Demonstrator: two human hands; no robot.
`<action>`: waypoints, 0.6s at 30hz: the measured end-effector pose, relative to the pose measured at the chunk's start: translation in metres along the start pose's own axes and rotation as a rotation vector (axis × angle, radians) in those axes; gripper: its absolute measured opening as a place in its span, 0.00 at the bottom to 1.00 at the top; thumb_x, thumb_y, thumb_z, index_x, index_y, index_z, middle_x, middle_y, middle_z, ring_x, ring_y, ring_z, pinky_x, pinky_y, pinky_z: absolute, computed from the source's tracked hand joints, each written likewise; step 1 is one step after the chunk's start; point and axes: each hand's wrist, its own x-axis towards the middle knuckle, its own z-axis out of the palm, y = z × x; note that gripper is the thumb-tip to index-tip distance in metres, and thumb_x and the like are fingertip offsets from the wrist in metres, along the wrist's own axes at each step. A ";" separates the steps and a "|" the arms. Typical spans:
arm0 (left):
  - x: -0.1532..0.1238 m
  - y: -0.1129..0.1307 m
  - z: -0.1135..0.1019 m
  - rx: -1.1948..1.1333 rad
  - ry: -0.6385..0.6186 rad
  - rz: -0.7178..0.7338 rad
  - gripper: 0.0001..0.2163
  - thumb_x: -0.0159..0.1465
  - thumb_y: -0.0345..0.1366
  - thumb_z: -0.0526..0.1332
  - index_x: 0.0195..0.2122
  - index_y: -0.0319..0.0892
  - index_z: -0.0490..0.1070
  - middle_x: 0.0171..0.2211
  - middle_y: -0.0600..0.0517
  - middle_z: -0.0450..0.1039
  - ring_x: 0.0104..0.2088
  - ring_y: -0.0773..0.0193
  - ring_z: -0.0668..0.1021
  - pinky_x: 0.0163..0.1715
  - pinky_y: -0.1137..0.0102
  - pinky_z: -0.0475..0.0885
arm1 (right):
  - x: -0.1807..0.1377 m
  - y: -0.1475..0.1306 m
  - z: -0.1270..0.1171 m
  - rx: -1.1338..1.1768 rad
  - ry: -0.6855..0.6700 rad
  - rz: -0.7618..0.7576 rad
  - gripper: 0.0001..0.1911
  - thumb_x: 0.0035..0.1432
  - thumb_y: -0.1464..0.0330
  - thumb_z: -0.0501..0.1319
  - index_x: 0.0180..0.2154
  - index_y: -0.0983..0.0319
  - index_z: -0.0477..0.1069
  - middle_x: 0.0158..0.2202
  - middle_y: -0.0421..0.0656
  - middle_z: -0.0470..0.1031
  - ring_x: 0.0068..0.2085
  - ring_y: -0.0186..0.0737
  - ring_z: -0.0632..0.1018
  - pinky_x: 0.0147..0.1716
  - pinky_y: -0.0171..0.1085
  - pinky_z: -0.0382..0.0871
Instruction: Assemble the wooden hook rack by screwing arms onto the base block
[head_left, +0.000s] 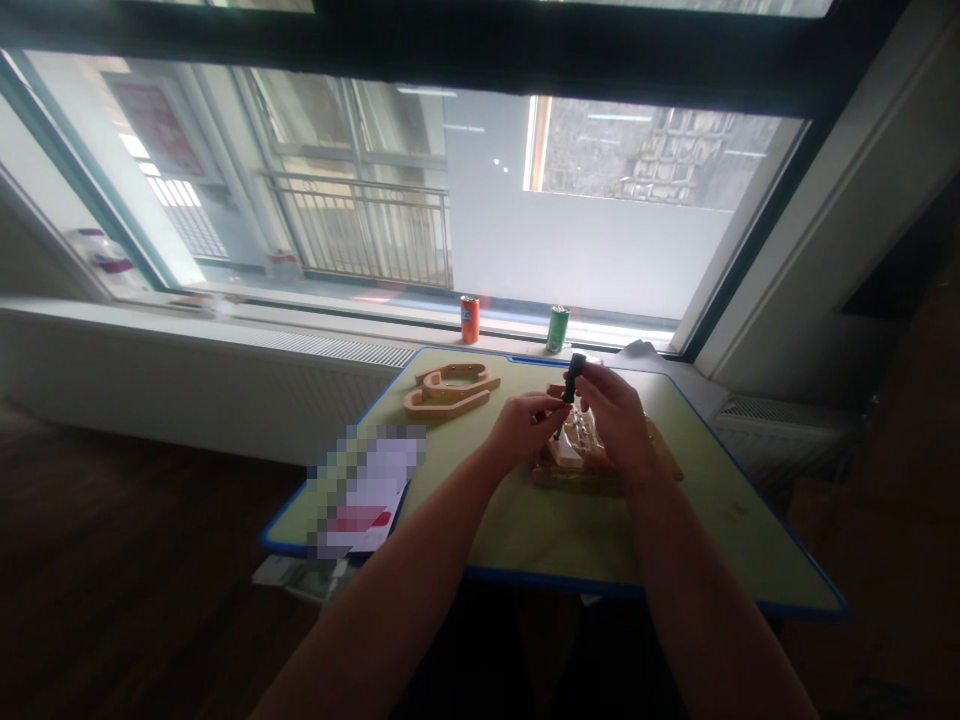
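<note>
Across the top of my view runs the window (585,240), and below it, filling the lower middle, the blue-edged table (457,525). A clear plastic wrapping (589,478) with wooden parts lies right of centre. At lower left I get a sheet (375,485), blurred out. My right hand (616,405), right of centre, has its fingers curled around the upper handle of a black-handled driver (575,376); my left hand (523,428), just beside it, is pinched nearly shut at the handle's lower end. Bent wooden pieces (448,408) lie near mid-frame. An orange can (470,320) and a green can (557,330) stand above the table. The driver tilts over a pale wooden block (566,456); I can't tell if its tip touches.
</note>
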 end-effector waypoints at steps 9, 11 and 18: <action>0.000 0.003 -0.002 -0.030 -0.007 -0.016 0.12 0.59 0.42 0.58 0.32 0.38 0.76 0.27 0.52 0.72 0.25 0.70 0.71 0.25 0.76 0.64 | 0.001 0.005 -0.001 0.026 0.017 0.001 0.12 0.48 0.62 0.63 0.35 0.59 0.69 0.33 0.39 0.71 0.31 0.34 0.72 0.28 0.35 0.66; 0.000 0.001 -0.002 -0.057 -0.048 0.003 0.12 0.60 0.41 0.57 0.34 0.38 0.76 0.30 0.51 0.74 0.28 0.68 0.72 0.27 0.75 0.66 | 0.001 0.005 -0.002 0.055 0.027 0.004 0.13 0.50 0.62 0.62 0.39 0.58 0.69 0.35 0.40 0.72 0.30 0.32 0.71 0.27 0.34 0.65; -0.001 0.000 0.002 -0.020 -0.027 -0.005 0.13 0.58 0.42 0.59 0.36 0.38 0.75 0.29 0.51 0.74 0.26 0.70 0.71 0.26 0.75 0.65 | 0.001 0.001 0.000 0.086 -0.004 0.092 0.14 0.50 0.62 0.62 0.39 0.60 0.71 0.33 0.40 0.74 0.26 0.31 0.70 0.24 0.34 0.63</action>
